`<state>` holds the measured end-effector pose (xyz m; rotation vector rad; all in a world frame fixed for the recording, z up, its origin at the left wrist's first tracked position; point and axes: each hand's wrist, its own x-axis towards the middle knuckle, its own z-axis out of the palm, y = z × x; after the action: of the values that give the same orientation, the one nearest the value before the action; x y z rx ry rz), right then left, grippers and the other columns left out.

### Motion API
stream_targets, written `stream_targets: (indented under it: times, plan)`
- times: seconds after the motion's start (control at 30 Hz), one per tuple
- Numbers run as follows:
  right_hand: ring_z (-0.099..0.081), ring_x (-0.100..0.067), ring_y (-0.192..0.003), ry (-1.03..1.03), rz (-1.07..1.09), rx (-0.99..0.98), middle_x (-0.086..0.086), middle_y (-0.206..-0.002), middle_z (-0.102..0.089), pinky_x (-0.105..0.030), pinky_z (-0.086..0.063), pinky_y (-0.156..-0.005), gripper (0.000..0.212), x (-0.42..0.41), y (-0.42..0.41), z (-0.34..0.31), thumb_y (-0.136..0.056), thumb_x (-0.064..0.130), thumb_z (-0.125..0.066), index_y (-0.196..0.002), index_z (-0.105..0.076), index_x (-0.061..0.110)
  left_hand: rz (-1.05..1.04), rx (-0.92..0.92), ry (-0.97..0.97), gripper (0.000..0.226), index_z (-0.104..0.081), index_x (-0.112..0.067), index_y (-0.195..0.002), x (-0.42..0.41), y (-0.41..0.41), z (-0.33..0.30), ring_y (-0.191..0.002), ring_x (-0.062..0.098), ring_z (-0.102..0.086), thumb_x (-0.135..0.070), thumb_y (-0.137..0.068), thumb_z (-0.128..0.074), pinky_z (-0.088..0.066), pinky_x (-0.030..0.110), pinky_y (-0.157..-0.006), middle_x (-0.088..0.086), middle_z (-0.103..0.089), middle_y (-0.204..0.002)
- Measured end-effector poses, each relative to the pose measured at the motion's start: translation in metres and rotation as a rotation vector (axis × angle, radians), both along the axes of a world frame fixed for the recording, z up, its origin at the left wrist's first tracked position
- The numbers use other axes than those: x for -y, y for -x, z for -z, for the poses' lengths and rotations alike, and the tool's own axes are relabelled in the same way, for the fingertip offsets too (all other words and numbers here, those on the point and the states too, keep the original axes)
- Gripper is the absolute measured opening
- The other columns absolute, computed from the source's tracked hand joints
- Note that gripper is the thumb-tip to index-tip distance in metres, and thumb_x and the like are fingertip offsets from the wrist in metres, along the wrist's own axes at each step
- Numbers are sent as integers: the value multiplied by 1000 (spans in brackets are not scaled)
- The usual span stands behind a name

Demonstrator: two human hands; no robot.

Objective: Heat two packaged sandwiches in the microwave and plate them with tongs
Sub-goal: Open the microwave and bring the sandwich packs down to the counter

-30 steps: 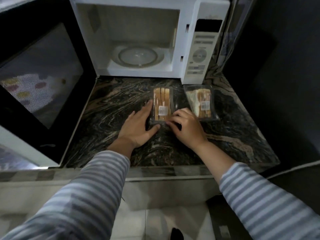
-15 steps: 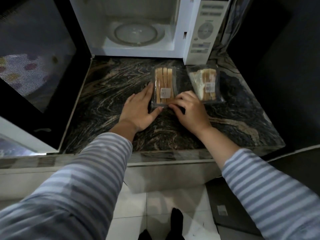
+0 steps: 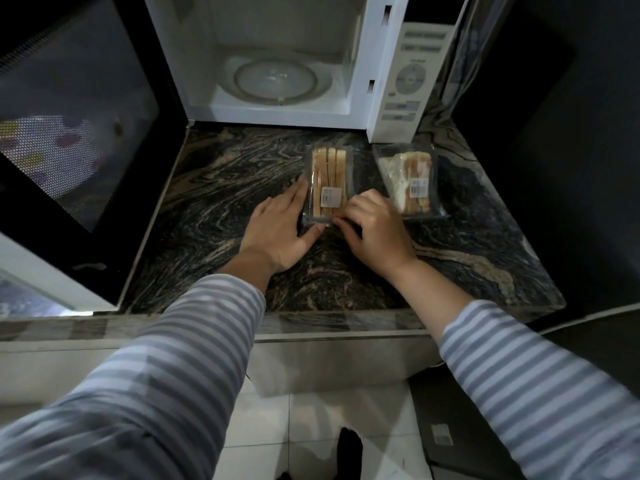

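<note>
Two packaged sandwiches lie on the dark marble counter [image 3: 214, 202] in front of the white microwave [image 3: 408, 74]. The left sandwich package [image 3: 327, 174] has clear wrap and a white label. My left hand [image 3: 280, 230] lies flat against its left side, fingers straight, thumb at the near corner. My right hand [image 3: 374, 230] has curled fingers that pinch the wrap at the package's near edge. The right sandwich package [image 3: 408, 181] lies untouched just beyond my right hand. The microwave is empty, with its glass turntable [image 3: 275, 79] bare.
The microwave door [image 3: 69, 140] stands swung wide open over the counter's left side. Dark wall and a curtain close off the right. The counter's front edge [image 3: 311, 320] drops to a tiled floor.
The view has shifted slightly down and closer. Both hands stay at the left package; the right hand's fingers have curled tighter onto its near edge.
</note>
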<state>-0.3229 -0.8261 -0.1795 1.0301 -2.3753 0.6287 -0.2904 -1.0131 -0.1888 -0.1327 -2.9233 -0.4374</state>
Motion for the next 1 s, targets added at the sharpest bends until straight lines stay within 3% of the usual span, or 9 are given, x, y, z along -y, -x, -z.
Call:
stream_targets:
  times: [0.17, 0.43, 0.67, 0.77, 0.9, 1.0]
  plan:
    - [-56, -27, -86, 22, -24, 48, -12, -87, -63, -38, -47, -72, 18, 6, 0, 6, -94, 10, -51, -86, -65, 2, -2, 29, 14, 78, 3, -22, -152, -2, -2, -1, -145, 10, -11, -55, -93, -36, -8, 34, -118, -4, -7, -160]
    - [-51, -26, -88, 73, -46, 62, -14, -87, -60, -31, -43, -76, 10, 8, 4, 9, -92, -1, -51, -87, -60, 1, -6, 56, -5, 78, 4, -25, -152, -4, -2, -3, -145, 10, -11, -53, -93, -39, -6, 35, -119, -6, -8, -160]
    - [-48, -24, -89, 143, -23, 3, -14, -89, -58, -36, -44, -78, 19, 9, 2, 6, -96, 11, -47, -87, -60, 0, 6, 6, -160, 75, -10, -27, -152, -3, -4, -4, -144, 10, -17, -62, -90, -37, -13, 37, -118, -9, -5, -160]
    - [-51, -27, -98, 253, 83, -71, -16, -100, -59, -34, -43, -88, 27, 8, 2, 3, -98, 17, -44, -95, -65, 0, 20, -58, -326, 75, -24, -27, -149, -4, -3, -12, -144, 11, -21, -68, -86, -30, -22, 42, -117, -8, -15, -159]
    - [-52, -23, -115, 703, 332, 199, -13, -121, -56, -37, -44, -100, 31, 13, -3, -3, -99, 12, -38, -124, -53, 3, 9, -129, -455, 66, -30, -27, -146, -9, 11, -38, -132, 16, -43, -62, -89, -31, -37, 41, -108, 0, -45, -145]
    - [-45, -24, -127, 514, 402, 435, -12, -136, -49, -37, -38, -108, 45, 26, -2, -7, -94, 9, -52, -138, -43, 6, -28, -178, -503, 56, -28, -37, -145, -12, 22, -66, -114, 20, -58, -59, -93, -30, -48, 41, -93, 0, -61, -128]
